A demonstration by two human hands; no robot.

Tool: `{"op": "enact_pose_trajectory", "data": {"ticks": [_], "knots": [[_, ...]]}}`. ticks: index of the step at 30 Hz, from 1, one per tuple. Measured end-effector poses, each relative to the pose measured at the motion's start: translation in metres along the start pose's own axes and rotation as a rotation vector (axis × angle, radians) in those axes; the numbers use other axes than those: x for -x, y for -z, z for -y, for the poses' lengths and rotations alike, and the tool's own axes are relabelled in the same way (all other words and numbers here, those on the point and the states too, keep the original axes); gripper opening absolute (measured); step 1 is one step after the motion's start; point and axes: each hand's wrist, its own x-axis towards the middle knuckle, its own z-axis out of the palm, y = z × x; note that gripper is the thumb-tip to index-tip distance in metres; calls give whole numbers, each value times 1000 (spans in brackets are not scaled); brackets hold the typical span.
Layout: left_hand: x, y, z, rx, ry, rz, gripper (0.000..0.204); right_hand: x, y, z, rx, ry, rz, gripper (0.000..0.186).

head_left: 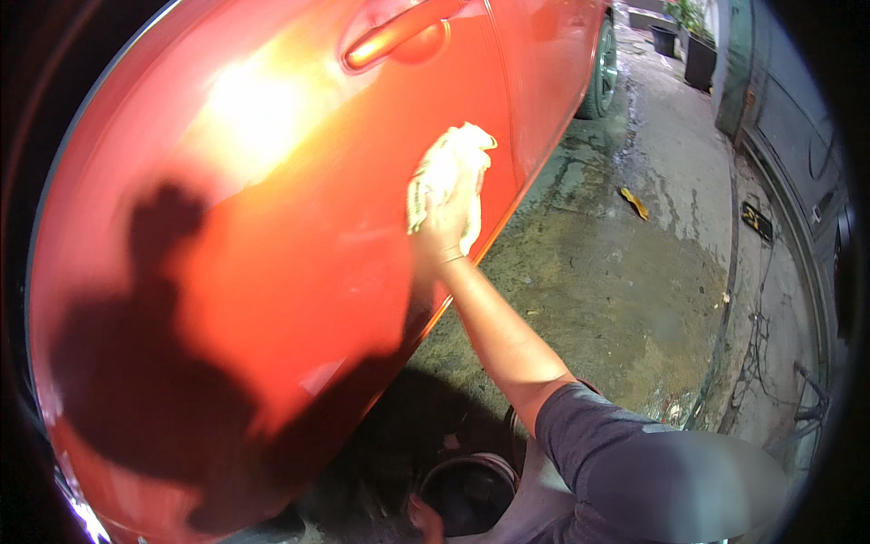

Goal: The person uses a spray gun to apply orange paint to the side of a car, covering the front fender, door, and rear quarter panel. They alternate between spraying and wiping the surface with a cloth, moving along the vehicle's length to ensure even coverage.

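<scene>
"Where's the cloth?"

"The pale cloth (pixel 465 145) lies bunched against the red car door (pixel 335 227), below and to the right of the handle (pixel 399 36)."

"And the fingers?"

"The right hand (pixel 442 216) grasps it — pressing it to the paint, though glare washes out the separate fingers."

"The other one?"

"The left hand (pixel 424 519) is low at the bottom edge, just beside a round bucket (pixel 471 460). Too shadowed there — I can't tell how its fingers stand."

"Farther out?"

"Wet-patched concrete floor (pixel 675 136), a curled yellow scrap (pixel 634 203) on it, and a car wheel (pixel 601 77) beyond the door."
</scene>
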Motion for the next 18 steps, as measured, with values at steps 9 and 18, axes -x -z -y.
{"op": "enact_pose_trajectory", "data": {"ticks": [9,18], "knots": [[5,10,-2,-18,87,-39,66,201,-35,141,181,27,250,50],[12,21,-8,43,42,-4,65,153,-5,69,90,648,691,59]]}}
